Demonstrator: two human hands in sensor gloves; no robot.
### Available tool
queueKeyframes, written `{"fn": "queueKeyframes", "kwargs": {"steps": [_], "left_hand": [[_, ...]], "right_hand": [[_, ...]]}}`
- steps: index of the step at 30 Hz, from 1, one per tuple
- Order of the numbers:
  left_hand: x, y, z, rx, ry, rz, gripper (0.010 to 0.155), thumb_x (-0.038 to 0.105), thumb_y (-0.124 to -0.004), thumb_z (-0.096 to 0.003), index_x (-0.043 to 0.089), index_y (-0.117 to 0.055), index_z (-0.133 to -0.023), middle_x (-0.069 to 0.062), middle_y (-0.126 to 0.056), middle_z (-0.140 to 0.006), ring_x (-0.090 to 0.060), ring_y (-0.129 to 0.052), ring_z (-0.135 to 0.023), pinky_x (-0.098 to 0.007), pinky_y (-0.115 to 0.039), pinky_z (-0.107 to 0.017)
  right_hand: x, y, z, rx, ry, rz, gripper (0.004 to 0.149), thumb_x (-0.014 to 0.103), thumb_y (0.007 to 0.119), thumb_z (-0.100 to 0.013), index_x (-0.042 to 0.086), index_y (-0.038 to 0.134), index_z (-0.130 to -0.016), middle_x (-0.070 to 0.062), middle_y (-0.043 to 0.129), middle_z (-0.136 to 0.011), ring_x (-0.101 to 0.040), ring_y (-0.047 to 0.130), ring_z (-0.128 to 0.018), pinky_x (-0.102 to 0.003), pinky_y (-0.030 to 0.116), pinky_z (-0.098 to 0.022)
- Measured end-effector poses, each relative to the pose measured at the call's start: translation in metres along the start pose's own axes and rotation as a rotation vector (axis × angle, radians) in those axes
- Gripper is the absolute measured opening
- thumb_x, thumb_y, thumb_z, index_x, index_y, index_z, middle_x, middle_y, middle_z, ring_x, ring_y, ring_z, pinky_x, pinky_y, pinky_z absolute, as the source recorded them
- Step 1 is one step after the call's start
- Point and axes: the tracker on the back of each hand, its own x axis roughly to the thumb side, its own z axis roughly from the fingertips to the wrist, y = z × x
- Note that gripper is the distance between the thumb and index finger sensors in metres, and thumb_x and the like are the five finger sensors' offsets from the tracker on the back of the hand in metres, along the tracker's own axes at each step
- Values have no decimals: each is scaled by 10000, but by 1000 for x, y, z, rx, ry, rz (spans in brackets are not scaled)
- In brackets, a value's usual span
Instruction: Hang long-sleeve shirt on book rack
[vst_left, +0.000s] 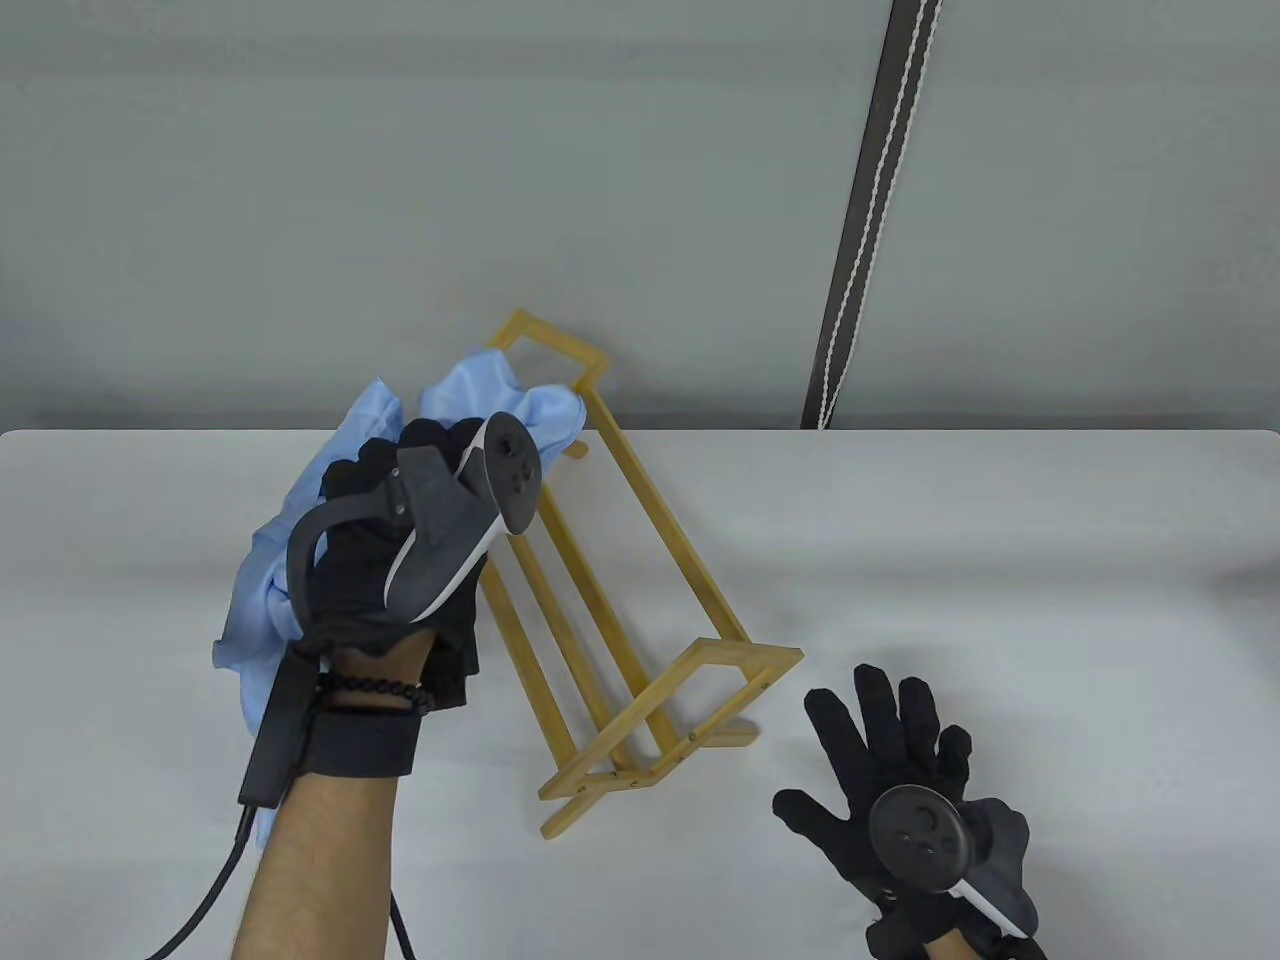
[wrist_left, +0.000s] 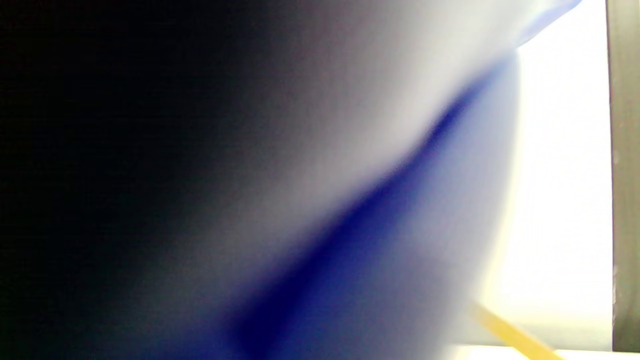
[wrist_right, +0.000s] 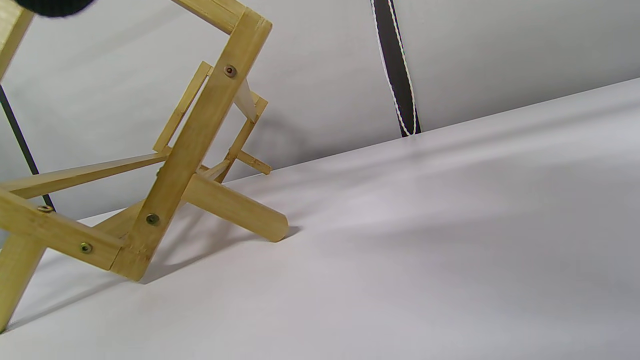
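A wooden book rack (vst_left: 640, 590) stands slanted on the white table (vst_left: 1000, 560); its near end fills the left of the right wrist view (wrist_right: 190, 150). My left hand (vst_left: 400, 540) grips a bunched light-blue shirt (vst_left: 280, 560) and holds it up against the rack's far left end, where cloth (vst_left: 500, 395) lies over the top rail. The left wrist view is filled by blurred blue cloth (wrist_left: 400, 225) with a sliver of a rack bar (wrist_left: 505, 330). My right hand (vst_left: 900, 730) is spread open, empty, just right of the rack's near end.
A black strap with white stitching (vst_left: 870, 220) hangs down the grey wall behind the table; it also shows in the right wrist view (wrist_right: 395, 65). A black cable (vst_left: 200, 900) runs from my left wrist toward the bottom edge.
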Motion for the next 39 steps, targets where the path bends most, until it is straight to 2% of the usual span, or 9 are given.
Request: {"fn": "queueKeyframes", "kwargs": {"steps": [18,22,25,28,31,39], "left_hand": [[65,75,-28,107,-127,178,478,596,-612,-421,449,-633,-875,93,-858,-813,-213,-906,-712,-485,-735,-684],[79,82,-28,126,-177,247,479,596,-613,-423,448,-632,-878,90,-857,-818,-214,-904,-717,-487,-733,-686],[83,71,-30,136,-195,249,479,596,-611,-422,449,-631,-877,93,-856,-821,-212,-906,-721,-486,-733,-689],[85,51,-33,148,-209,225,479,599,-609,-417,457,-629,-874,102,-855,-825,-205,-909,-728,-484,-734,-693],[86,24,-37,151,-226,203,479,599,-608,-414,459,-635,-871,107,-860,-823,-201,-915,-730,-484,-738,-693],[95,-48,-46,53,-260,178,479,599,-607,-407,463,-634,-865,114,-864,-820,-194,-921,-729,-482,-744,-690]], "right_hand": [[-5,2,-2,19,32,-4,866,783,606,-426,394,290,-1133,-123,228,-1245,-529,214,-1127,-794,285,-681],[-4,2,-2,23,33,-1,866,784,605,-426,396,288,-1133,-121,226,-1246,-526,210,-1129,-793,283,-683],[-5,2,-2,24,34,-1,864,782,606,-426,397,291,-1132,-123,230,-1245,-529,213,-1127,-793,283,-683],[-5,2,-2,22,36,-3,864,782,607,-426,395,294,-1133,-122,232,-1245,-527,215,-1128,-794,284,-682],[-6,3,-3,28,39,-7,865,782,606,-426,395,292,-1133,-121,231,-1246,-527,214,-1128,-793,282,-683],[-7,4,-6,43,46,-4,864,783,605,-426,398,292,-1133,-120,228,-1248,-525,211,-1130,-793,280,-684]]}}
